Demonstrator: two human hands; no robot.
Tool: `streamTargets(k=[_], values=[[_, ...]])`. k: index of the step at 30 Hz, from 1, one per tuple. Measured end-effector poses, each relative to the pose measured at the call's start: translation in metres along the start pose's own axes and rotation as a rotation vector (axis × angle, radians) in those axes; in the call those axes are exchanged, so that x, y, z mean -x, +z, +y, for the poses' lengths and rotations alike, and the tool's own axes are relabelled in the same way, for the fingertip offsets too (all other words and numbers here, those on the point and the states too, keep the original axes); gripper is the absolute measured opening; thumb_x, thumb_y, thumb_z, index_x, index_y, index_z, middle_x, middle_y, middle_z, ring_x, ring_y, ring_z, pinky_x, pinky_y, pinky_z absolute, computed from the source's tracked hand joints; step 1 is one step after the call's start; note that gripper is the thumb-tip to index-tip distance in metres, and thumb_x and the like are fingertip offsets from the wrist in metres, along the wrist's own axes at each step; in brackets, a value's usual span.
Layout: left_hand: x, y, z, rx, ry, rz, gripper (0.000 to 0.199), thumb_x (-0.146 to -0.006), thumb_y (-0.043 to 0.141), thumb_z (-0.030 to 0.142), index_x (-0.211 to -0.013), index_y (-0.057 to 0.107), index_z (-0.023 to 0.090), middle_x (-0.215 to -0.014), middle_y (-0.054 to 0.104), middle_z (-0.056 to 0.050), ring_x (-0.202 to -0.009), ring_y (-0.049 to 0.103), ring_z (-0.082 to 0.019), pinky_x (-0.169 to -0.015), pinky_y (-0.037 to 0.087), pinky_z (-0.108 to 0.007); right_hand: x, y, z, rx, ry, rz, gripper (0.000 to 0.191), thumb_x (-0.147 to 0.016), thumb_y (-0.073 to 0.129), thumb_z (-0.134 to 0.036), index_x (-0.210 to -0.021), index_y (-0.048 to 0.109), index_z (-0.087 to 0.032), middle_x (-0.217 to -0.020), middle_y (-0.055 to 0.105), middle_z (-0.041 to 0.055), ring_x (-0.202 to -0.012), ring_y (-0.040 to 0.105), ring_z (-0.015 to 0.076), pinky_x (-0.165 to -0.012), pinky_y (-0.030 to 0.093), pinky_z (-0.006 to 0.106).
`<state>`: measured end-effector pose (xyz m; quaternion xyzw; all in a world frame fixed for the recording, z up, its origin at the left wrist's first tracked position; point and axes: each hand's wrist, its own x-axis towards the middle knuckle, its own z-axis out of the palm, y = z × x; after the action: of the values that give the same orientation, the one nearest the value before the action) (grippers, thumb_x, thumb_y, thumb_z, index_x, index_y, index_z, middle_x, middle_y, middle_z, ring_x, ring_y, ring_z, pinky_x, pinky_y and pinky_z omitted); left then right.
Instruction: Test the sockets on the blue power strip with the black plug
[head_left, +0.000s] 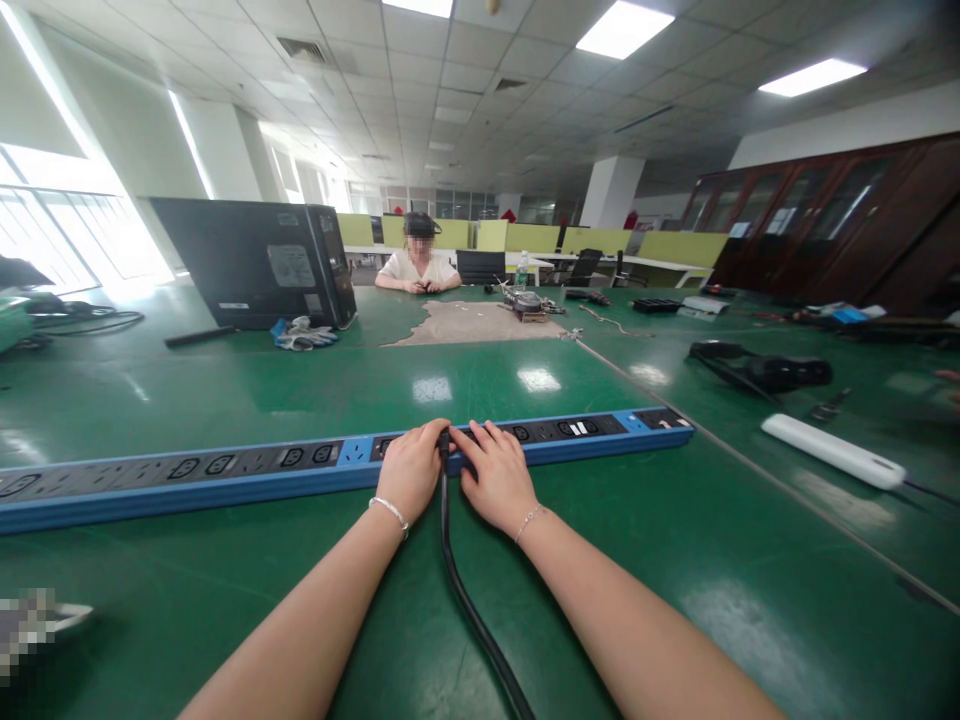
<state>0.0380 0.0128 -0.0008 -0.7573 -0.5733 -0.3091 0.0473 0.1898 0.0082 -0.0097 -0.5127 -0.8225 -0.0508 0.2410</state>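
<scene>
A long blue power strip (255,482) with black socket panels lies across the green table in front of me. My left hand (411,468) is closed, its fingertips pinching a black power cord plug (444,442) at the strip's middle. How deep the plug sits in a socket is hidden by my fingers. From it the black cord (459,585) runs down between my forearms. My right hand (499,478) rests with fingers stretched over the strip, just right of the plug, its index finger close to the plug.
A black computer case (262,262) stands back left, with gloves (302,334) beside it. Across the table (225,590) sits another person (417,268). On the right lie a white bar-shaped device (832,450) and a black tool (787,372).
</scene>
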Motion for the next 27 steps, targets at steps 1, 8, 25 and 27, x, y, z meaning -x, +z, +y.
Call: streamTargets(k=[1, 8, 25, 27], values=[[0.000, 0.000, 0.000, 0.006, 0.001, -0.002, 0.030, -0.086, 0.040, 0.021, -0.113, 0.052, 0.019, -0.102, 0.067, -0.008, -0.098, 0.061, -0.020, -0.086, 0.046, -0.033, 0.000, 0.000, 0.000, 0.001, 0.004, 0.000, 0.056, -0.079, 0.050, -0.023, -0.134, 0.040, -0.033, -0.137, 0.044, 0.0043, -0.128, 0.033, 0.0240, -0.104, 0.022, 0.042], [0.002, 0.000, 0.002, 0.229, -0.091, 0.096, 0.032, -0.087, 0.041, 0.029, -0.117, 0.047, 0.023, -0.103, 0.066, -0.006, -0.092, 0.063, -0.018, -0.080, 0.048, -0.031, -0.001, 0.001, -0.002, -0.009, 0.016, 0.024, 0.064, -0.080, 0.049, -0.023, -0.140, 0.029, -0.034, -0.135, 0.047, 0.0017, -0.127, 0.034, 0.0239, -0.104, 0.023, 0.041], [-0.013, -0.063, -0.089, 0.240, -0.267, -0.150, 0.040, -0.074, 0.049, 0.046, -0.105, 0.058, 0.022, -0.096, 0.069, -0.003, -0.089, 0.062, -0.020, -0.082, 0.047, -0.031, 0.000, 0.006, 0.008, -0.048, -0.038, 0.032, 0.050, -0.078, 0.049, -0.022, -0.128, 0.049, -0.025, -0.136, 0.046, 0.0018, -0.128, 0.033, 0.0222, -0.105, 0.024, 0.041], [-0.013, -0.071, -0.090, 0.208, -0.241, -0.181, 0.044, -0.073, 0.048, 0.049, -0.105, 0.058, 0.020, -0.096, 0.069, -0.005, -0.090, 0.062, -0.021, -0.081, 0.047, -0.032, 0.000, 0.006, 0.008, -0.047, -0.039, 0.032, 0.050, -0.078, 0.049, -0.022, -0.128, 0.049, -0.025, -0.136, 0.046, 0.0018, -0.128, 0.033, 0.0220, -0.105, 0.024, 0.041]])
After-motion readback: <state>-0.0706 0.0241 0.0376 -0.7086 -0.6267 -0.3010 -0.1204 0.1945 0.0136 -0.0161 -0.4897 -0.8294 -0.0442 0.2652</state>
